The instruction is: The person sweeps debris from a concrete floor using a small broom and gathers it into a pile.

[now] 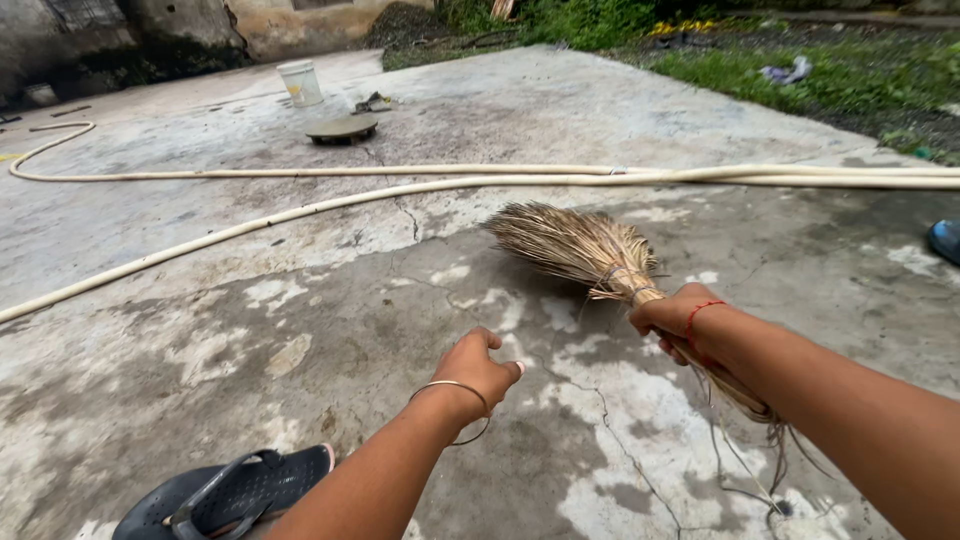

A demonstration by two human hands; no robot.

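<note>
Out ahead of our right hand (672,318), the straw broom (590,250) runs back along that forearm, bristles fanned forward-left on the concrete floor (300,300). We've got it clamped at the bound neck. Our left hand (482,365) hangs loosely curled nearby, holding nothing.

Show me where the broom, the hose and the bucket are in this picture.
broom (575,243): head view, on the middle of its straw bristles.
hose (300,172): head view, on the upper pale run lying across the concrete.
bucket (300,84): head view, on its white side wall.
</note>
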